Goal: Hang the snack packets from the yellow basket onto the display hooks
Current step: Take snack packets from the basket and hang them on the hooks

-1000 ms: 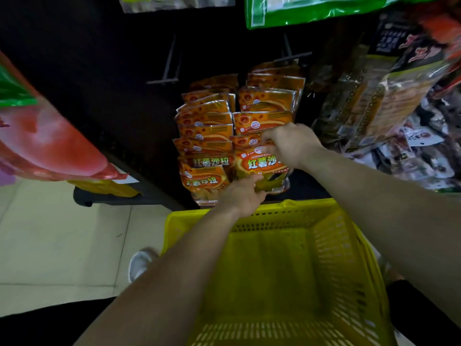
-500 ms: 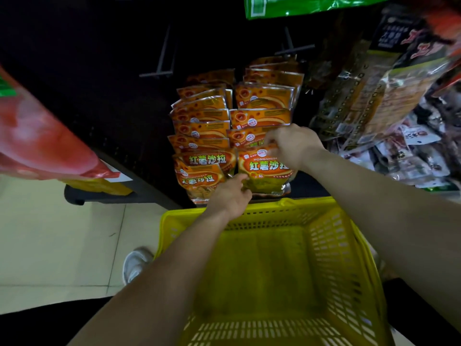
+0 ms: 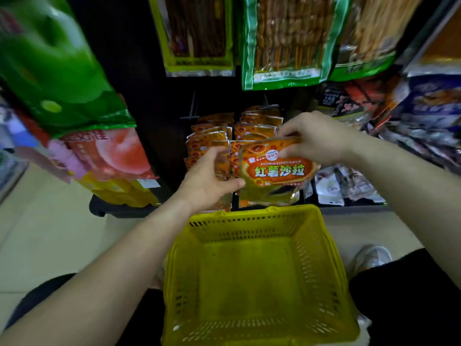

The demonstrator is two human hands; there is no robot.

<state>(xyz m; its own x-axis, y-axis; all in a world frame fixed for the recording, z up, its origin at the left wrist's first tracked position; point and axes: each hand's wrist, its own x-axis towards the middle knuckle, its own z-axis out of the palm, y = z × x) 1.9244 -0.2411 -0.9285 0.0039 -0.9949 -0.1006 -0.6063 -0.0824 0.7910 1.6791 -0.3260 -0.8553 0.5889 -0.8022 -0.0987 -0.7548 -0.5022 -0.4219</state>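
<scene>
Dark display rack behind; both hands pinch glossy orange snack packet.

Two bare forearms without sleeves, bare left hand, bare right hand, dark trousers, pale shoe at four o'clock

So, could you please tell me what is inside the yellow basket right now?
The yellow basket looks empty: its perforated floor and walls show bare. Only its nearest corners, cut off by the forearms and the frame edge, are unseen.
</scene>
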